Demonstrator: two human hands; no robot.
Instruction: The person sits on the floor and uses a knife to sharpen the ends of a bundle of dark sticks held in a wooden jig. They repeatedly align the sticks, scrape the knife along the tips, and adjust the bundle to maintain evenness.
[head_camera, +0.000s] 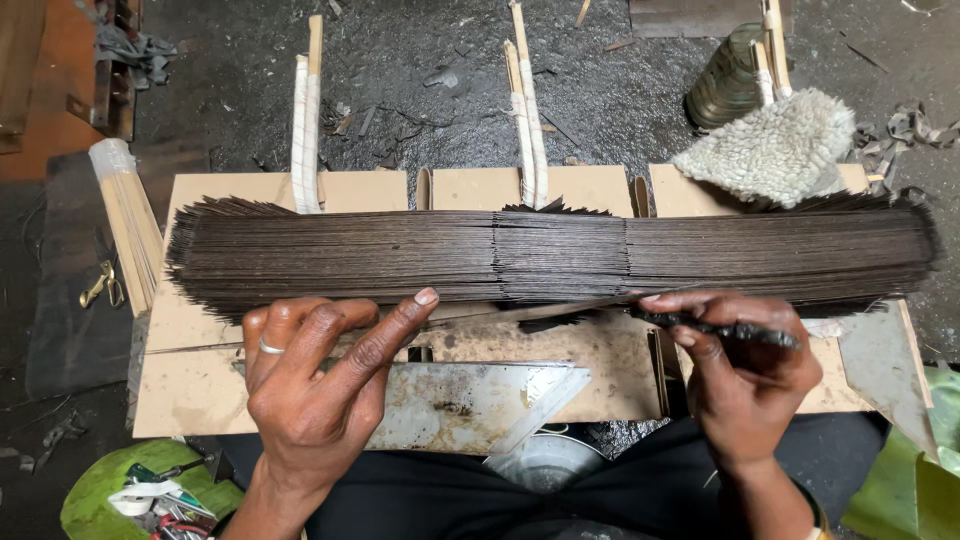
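Slats (550, 258), dark and thin, lie stacked edge to edge in a long bundle across the cardboard surface (200, 330), from the far left to the far right. Most look already gathered and squared, judging by the even block and the two faint seams across the middle. One loose slat (540, 312) lies along the near edge of the bundle, not yet pressed in with the rest, so the work appears well on but unfinished.

The left hand (315, 385) rests at the bundle's near edge, fingers (400, 325) spread and nearly straight, forefinger tip touching the bundle; it grips nothing. The right hand (745, 375) is closed around a thin black tool (730, 330), which lies along the bundle's near side with its tip toward the loose slat.

Upright wrapped sticks (305, 130) and (530, 130) stand behind the bundle, touching its far edge. A woolly pad (770, 150) sits at the far right, just over the bundle's top. A metal square (470, 405) lies near the person's lap, close under both wrists. Pale sticks (125, 220) and small scissors (100, 285) lie at the left, well apart from the hands.
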